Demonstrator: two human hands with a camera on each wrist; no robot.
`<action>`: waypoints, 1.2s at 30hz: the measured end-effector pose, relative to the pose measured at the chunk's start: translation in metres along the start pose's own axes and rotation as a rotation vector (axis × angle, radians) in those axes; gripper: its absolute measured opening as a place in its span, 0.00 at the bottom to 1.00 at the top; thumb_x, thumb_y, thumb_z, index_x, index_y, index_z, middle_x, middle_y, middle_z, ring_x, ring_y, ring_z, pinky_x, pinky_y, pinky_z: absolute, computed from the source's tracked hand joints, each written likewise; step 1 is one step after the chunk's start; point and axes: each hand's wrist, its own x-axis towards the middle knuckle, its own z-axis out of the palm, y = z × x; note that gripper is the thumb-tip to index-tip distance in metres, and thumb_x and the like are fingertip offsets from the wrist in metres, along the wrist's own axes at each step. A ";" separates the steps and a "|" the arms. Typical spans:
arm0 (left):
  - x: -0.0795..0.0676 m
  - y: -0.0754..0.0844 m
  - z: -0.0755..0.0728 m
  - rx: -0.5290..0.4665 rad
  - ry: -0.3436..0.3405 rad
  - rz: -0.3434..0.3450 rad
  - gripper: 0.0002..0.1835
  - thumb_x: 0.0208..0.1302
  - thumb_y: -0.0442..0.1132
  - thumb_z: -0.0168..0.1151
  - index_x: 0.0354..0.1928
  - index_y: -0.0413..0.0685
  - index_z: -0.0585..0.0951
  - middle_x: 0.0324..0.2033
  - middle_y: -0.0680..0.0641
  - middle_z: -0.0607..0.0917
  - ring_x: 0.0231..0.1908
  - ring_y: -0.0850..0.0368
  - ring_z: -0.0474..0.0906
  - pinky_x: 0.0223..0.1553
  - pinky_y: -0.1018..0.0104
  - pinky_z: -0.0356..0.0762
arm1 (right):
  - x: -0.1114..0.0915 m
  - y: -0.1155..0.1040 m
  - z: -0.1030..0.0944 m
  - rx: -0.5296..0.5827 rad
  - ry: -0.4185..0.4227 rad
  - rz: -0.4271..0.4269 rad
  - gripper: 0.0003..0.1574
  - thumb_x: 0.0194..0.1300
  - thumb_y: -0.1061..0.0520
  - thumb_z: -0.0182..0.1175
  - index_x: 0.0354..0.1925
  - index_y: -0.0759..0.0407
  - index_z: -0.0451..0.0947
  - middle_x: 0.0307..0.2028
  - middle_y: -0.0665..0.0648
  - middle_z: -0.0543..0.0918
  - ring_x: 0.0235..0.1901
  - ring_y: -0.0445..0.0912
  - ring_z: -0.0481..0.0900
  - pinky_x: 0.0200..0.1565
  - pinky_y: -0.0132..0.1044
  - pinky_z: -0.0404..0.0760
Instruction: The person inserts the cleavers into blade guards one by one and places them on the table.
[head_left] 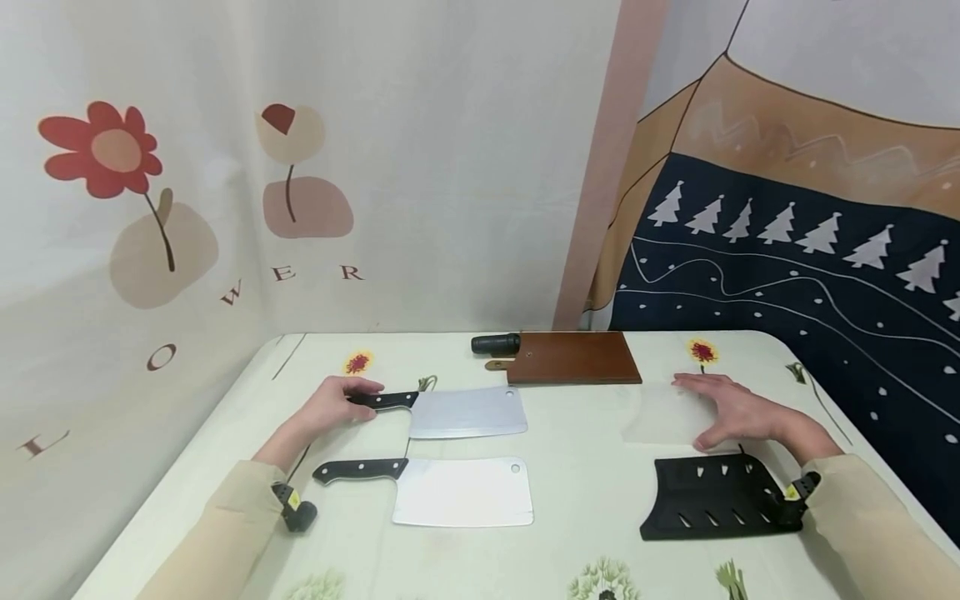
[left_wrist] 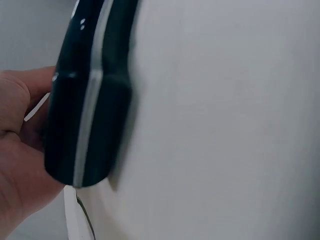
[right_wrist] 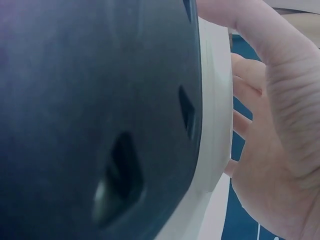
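Two cleavers with black riveted handles lie flat on the table, blades to the right. My left hand (head_left: 337, 406) holds the handle end of the farther cleaver (head_left: 468, 413), thumb and fingers on either side. The nearer cleaver (head_left: 463, 492) lies below it, its dark handle (left_wrist: 90, 115) large in the left wrist view. On the right, my right hand (head_left: 731, 412) spreads its thumb and fingers over a translucent flat sheet (head_left: 645, 417). Just in front of that hand sits a black slotted plastic piece (head_left: 712, 500), which fills much of the right wrist view.
At the table's back edge lies a brown board-shaped piece (head_left: 573, 358) with a small tab, and a black cylinder (head_left: 495, 343) lies against its left side. A printed curtain (head_left: 420, 167) hangs behind the table (head_left: 577, 433). Dark tree-patterned cloth (head_left: 750, 283) hangs at the right.
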 end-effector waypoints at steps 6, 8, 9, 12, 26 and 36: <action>-0.002 0.004 -0.004 -0.017 -0.058 0.006 0.23 0.57 0.29 0.74 0.57 0.40 0.85 0.55 0.37 0.84 0.57 0.39 0.77 0.60 0.43 0.70 | 0.000 -0.003 0.000 0.010 0.016 0.017 0.65 0.40 0.47 0.82 0.71 0.70 0.66 0.70 0.75 0.66 0.66 0.73 0.61 0.60 0.73 0.65; -0.004 0.005 -0.005 -0.025 -0.066 -0.003 0.23 0.57 0.30 0.74 0.57 0.41 0.86 0.56 0.37 0.83 0.57 0.41 0.76 0.58 0.46 0.71 | -0.001 -0.003 0.000 0.017 0.025 0.017 0.64 0.40 0.47 0.82 0.70 0.70 0.67 0.69 0.76 0.67 0.65 0.72 0.63 0.60 0.72 0.66; -0.004 0.006 -0.006 -0.026 -0.073 0.000 0.23 0.57 0.30 0.75 0.57 0.41 0.86 0.57 0.36 0.83 0.57 0.41 0.76 0.57 0.48 0.70 | -0.001 -0.003 0.000 0.017 0.030 0.019 0.63 0.40 0.47 0.81 0.70 0.70 0.67 0.69 0.76 0.67 0.64 0.72 0.64 0.59 0.72 0.67; -0.005 0.007 -0.008 -0.050 -0.088 -0.003 0.24 0.57 0.31 0.75 0.58 0.41 0.85 0.57 0.36 0.83 0.56 0.43 0.75 0.54 0.54 0.69 | -0.001 -0.003 0.000 0.004 0.045 0.029 0.63 0.40 0.47 0.81 0.69 0.70 0.68 0.68 0.75 0.68 0.62 0.70 0.65 0.57 0.69 0.70; -0.009 0.004 -0.011 -0.182 -0.136 -0.070 0.26 0.60 0.34 0.74 0.62 0.43 0.83 0.57 0.38 0.81 0.48 0.48 0.72 0.39 0.63 0.73 | 0.005 -0.010 -0.002 -0.032 0.061 0.023 0.61 0.45 0.42 0.81 0.71 0.66 0.69 0.68 0.73 0.70 0.63 0.70 0.65 0.59 0.71 0.69; -0.011 0.008 -0.010 -0.174 -0.137 -0.007 0.24 0.63 0.34 0.71 0.63 0.44 0.83 0.57 0.40 0.81 0.47 0.49 0.72 0.40 0.65 0.71 | 0.007 -0.032 -0.005 0.010 0.075 -0.043 0.60 0.48 0.42 0.80 0.73 0.62 0.69 0.67 0.71 0.71 0.67 0.70 0.61 0.59 0.74 0.65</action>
